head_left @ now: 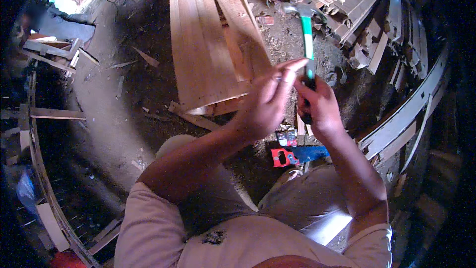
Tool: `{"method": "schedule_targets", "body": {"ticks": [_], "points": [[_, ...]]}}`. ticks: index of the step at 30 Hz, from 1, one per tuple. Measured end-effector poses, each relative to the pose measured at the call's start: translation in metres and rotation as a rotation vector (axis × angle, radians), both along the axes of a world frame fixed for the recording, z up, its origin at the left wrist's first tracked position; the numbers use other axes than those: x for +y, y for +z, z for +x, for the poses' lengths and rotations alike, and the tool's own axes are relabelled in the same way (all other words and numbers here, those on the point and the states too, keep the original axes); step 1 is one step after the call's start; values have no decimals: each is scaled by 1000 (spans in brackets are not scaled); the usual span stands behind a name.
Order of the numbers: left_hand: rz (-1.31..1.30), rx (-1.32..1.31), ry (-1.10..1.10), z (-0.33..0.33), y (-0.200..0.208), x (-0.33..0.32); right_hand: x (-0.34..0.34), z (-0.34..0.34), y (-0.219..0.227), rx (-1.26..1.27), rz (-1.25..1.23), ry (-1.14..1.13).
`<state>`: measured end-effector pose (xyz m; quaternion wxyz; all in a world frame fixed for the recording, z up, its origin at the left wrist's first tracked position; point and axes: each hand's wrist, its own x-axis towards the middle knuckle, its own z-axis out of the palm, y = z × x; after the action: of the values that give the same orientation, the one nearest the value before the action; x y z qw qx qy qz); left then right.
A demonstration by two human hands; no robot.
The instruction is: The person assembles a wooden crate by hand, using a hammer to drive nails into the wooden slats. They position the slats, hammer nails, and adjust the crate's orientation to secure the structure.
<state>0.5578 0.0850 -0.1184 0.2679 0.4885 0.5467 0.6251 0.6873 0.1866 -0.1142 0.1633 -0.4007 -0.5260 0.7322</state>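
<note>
My right hand (pixel 320 104) is wrapped round the lower grip of a claw hammer (pixel 308 34). Its handle is green and white with a dark grip, and its metal head points up and away from me. Close beside it, my left hand (pixel 267 101) has its fingers drawn together, one finger reaching to the hammer handle. A small dark bit shows at those fingers, too small to name. Ahead and to the left of my hands lies a box-like frame of wooden planks (pixel 198 44), with a gap between boards on its right side.
Below my hands lies a handsaw (pixel 310 154) with a red handle and blue blade, beside a small packet (pixel 286 137). Stacked boards (pixel 347 0) fill the far right. A long pale plank (pixel 396 124) lies at right. Another person (pixel 69 25) is at far left.
</note>
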Motion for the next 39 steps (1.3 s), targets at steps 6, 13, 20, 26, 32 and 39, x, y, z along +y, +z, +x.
{"method": "schedule_targets", "body": {"ticks": [6,13,20,26,32,39], "points": [[-293,405,302,-78,10,-45,29,-55,-37,80,126,-27],[-581,470,113,-125,50,-86,39,-70,-46,-108,496,41],[-292,868,-12,-198,15,-65,57,-80,-76,-264,810,11],[-136,958,-365,-251,-32,-10,45,-76,-31,-641,906,-53],[76,1023,-615,-260,-55,-1,-23,-56,53,-734,766,-394],[63,1026,-577,-254,-60,-24,-138,-47,91,-710,307,-765]]}}
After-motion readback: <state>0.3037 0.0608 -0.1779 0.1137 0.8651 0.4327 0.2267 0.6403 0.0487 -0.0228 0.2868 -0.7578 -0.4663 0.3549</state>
